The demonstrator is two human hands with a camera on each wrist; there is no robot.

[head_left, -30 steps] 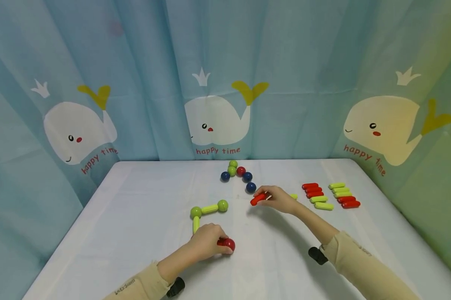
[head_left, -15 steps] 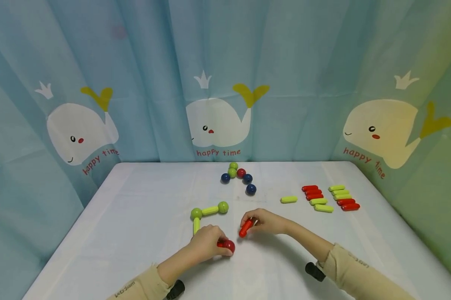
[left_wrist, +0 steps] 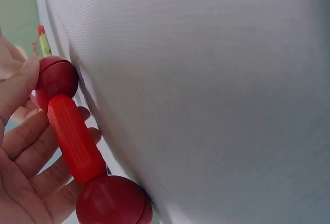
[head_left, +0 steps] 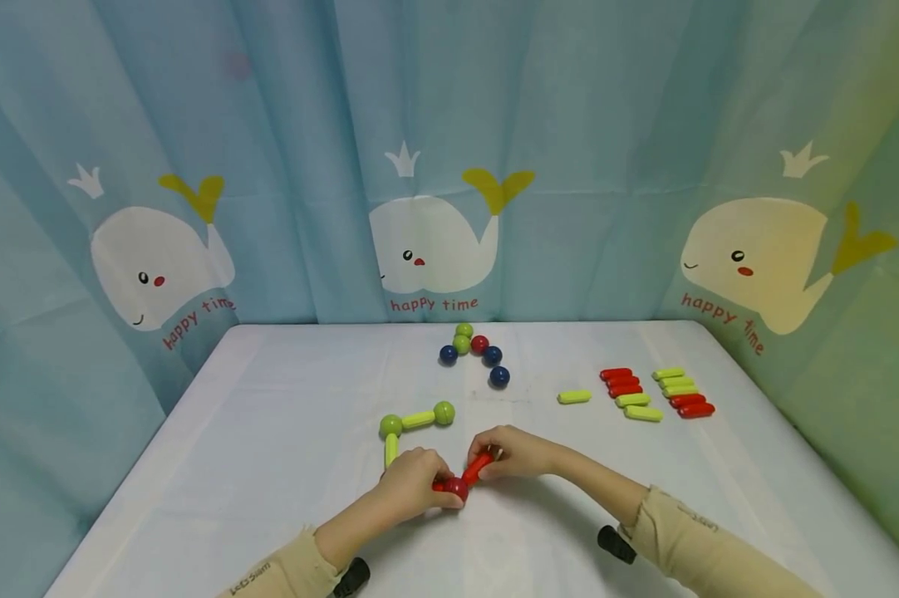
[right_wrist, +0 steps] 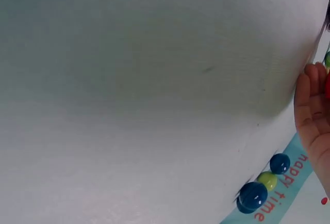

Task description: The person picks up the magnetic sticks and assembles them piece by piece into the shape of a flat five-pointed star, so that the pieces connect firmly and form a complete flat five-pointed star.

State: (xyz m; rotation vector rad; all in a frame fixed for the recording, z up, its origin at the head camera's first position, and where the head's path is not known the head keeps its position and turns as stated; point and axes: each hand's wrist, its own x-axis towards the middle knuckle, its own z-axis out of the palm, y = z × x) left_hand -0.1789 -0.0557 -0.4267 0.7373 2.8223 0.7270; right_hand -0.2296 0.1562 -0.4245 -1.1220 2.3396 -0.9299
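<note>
Pushed askew, the bright-red plastic rod [head_left: 478, 469] my right fingers [head_left: 482, 440] pinch could skid off the glossy maroon ball [left_wrist: 59, 79] my left fingers [left_wrist: 23, 83] pinch.

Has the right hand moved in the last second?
Yes: the right hand has come leftward and toward the person, judged against the nearest blue ball in the head view.

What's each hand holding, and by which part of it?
The left hand holds a red ball, thumb against it, and fingers behind the attached red rod. The right hand pinches another red rod by the end farther from that ball.
</note>
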